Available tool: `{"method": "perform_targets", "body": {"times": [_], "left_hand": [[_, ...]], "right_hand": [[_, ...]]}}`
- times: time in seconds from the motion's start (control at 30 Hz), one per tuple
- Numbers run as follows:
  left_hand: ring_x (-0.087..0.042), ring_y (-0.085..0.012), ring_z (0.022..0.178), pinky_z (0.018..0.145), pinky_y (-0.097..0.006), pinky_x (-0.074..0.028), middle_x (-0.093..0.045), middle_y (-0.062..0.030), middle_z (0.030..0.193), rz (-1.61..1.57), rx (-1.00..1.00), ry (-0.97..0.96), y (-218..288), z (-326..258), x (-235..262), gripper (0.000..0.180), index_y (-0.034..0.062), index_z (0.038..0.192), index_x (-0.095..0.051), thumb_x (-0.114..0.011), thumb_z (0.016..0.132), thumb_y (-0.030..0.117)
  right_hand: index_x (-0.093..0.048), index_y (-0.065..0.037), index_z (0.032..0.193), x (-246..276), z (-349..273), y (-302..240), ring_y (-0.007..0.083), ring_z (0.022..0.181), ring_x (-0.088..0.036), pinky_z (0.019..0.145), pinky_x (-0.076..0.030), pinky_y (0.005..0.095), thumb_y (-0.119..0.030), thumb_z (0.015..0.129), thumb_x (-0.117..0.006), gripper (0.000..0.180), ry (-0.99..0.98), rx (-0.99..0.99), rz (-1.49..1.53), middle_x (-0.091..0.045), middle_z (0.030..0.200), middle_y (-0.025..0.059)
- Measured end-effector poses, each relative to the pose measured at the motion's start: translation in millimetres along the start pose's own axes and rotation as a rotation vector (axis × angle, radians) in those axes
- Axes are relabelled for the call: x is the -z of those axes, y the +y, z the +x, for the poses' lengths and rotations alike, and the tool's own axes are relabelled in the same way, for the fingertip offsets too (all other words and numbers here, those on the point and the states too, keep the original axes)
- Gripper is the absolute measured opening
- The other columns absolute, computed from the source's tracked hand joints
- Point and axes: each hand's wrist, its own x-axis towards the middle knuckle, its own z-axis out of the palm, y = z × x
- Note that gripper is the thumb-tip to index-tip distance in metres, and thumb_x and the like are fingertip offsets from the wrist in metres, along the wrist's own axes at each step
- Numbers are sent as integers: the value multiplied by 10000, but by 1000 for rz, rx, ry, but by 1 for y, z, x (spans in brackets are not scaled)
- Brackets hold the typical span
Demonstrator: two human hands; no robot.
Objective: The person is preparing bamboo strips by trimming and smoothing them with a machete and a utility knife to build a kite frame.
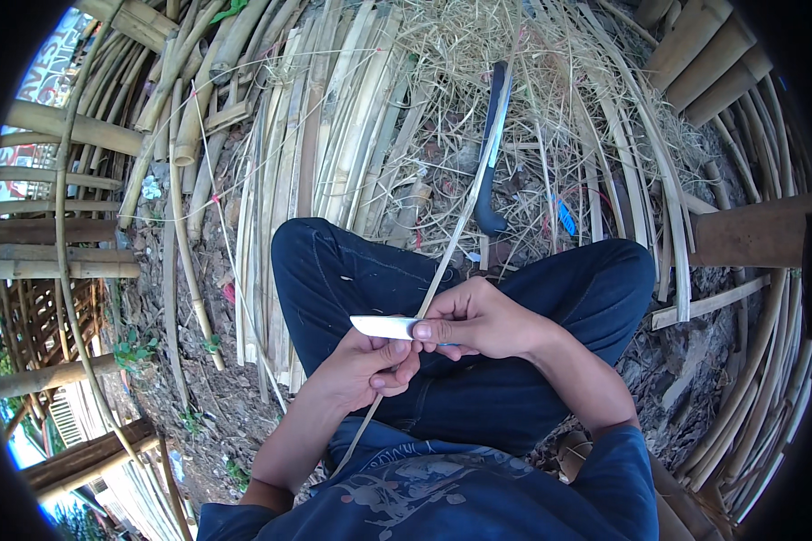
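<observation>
left hand (361, 365) gripping bamboo strip (465, 221), right hand (478, 317) holding knife (383, 326)

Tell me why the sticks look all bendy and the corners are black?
Head view: the fisheye lens bows the bamboo strips toward the rim and leaves black corners; soft daylight, no hard shadows; the knife blade glares white; both hands, left hand and right hand, look sharp.

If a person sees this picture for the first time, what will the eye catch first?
First, the two hands at the centre: the left hand and the right hand hold a short knife blade against a long thin bamboo strip, above crossed legs in dark jeans. Next, a large dark-handled chopping knife lies on the ground ahead, among split bamboo slats and dry shavings.
</observation>
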Motion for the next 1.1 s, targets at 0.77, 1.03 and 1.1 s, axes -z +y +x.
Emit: {"method": "perform_targets", "body": {"times": [0.77,1.03,1.1], "left_hand": [[-316,-24,443,403,-188,-222,-529,-48,632,188,-152,253,2,-2,-20,190,-32,965,-607,-593,965,158],[-318,-27,438,407,-196,-226,-530,-56,621,239,-116,319,6,-17,-11,177,-43,943,-610,-589,962,132],[-319,-29,437,408,-196,-226,-531,-58,619,233,-121,315,5,-17,-8,178,-42,938,-610,-589,962,133]], "right_hand": [[-686,26,789,11,-4,-4,34,513,-451,470,-329,208,-210,925,-674,272,169,59,-32,-552,572,-7],[-675,28,746,35,-5,-5,48,489,-471,449,-326,213,-213,906,-695,290,514,75,-13,-556,558,16],[-666,9,766,44,-4,-5,55,444,-447,404,-281,208,-233,908,-688,281,524,93,-53,-561,572,19]]}}
